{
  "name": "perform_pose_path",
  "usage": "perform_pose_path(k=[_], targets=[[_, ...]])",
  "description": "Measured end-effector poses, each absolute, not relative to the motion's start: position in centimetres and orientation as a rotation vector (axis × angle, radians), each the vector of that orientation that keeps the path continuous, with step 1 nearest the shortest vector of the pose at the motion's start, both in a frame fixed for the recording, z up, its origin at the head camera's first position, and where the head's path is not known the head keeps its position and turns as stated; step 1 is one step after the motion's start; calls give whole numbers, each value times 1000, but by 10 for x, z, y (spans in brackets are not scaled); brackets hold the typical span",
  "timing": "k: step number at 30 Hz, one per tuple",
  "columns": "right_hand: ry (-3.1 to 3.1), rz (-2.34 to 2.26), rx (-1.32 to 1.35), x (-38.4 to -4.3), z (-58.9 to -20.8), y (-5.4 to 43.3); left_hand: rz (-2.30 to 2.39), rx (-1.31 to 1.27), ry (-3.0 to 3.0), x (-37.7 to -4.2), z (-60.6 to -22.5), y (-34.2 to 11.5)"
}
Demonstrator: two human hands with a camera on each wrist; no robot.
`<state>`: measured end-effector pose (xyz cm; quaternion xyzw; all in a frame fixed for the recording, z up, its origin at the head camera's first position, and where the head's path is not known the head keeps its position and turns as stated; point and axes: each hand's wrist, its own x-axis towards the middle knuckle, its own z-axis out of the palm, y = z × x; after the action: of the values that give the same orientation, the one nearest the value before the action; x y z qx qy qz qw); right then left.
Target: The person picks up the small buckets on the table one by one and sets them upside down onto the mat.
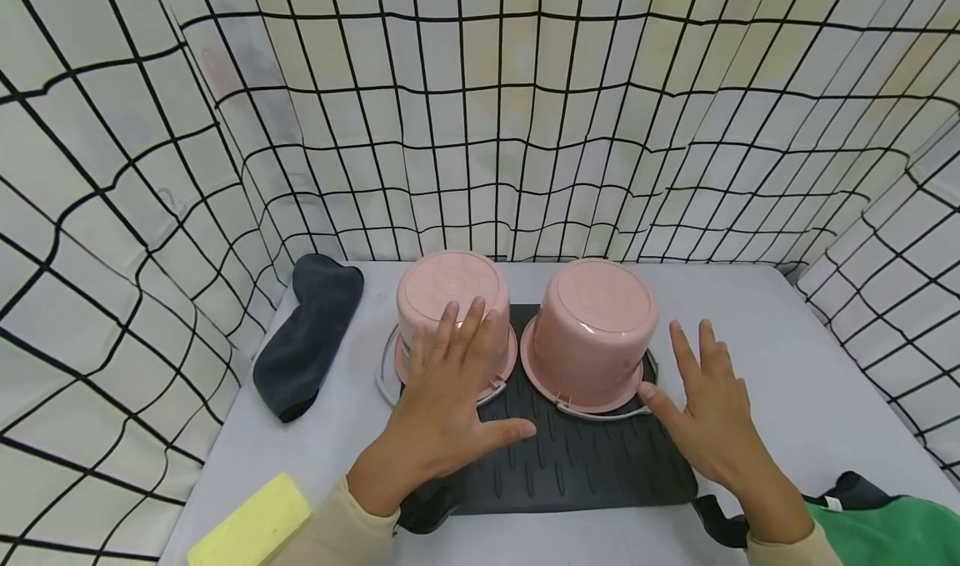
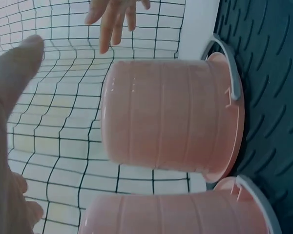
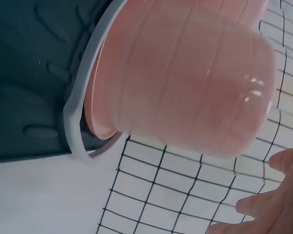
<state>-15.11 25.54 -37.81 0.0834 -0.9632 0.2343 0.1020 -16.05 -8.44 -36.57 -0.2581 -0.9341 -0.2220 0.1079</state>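
Two pink buckets stand upside down on a dark ribbed mat [image 1: 570,474], their grey handles lying down around the rims. My left hand [image 1: 442,408], fingers spread, is in front of the left bucket [image 1: 450,287] and overlaps it in the head view. To the right of the right bucket [image 1: 596,324], my right hand [image 1: 712,420] is held with its fingers straight and apart. The left wrist view shows a gap between the left thumb [image 2: 19,63] and the nearer bucket wall [image 2: 161,112]. Neither hand holds anything.
A dark grey cloth [image 1: 311,333] lies at the back left of the white table [image 1: 750,316]. A yellow sponge block [image 1: 251,520] sits at the front left, and a green and black cloth [image 1: 892,524] at the front right. Black wire mesh [image 1: 517,132] encloses the back and sides.
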Motion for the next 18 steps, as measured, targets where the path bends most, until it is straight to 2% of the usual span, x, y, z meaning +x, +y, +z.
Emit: perform_pose_path(k=[9, 18], targets=[[-2893, 569, 286, -125, -379, 236, -422, -682, -2721, -145, -372, -107], [-2888, 478, 342, -121, -373, 223, -303, -662, -2704, -144, -374, -116]])
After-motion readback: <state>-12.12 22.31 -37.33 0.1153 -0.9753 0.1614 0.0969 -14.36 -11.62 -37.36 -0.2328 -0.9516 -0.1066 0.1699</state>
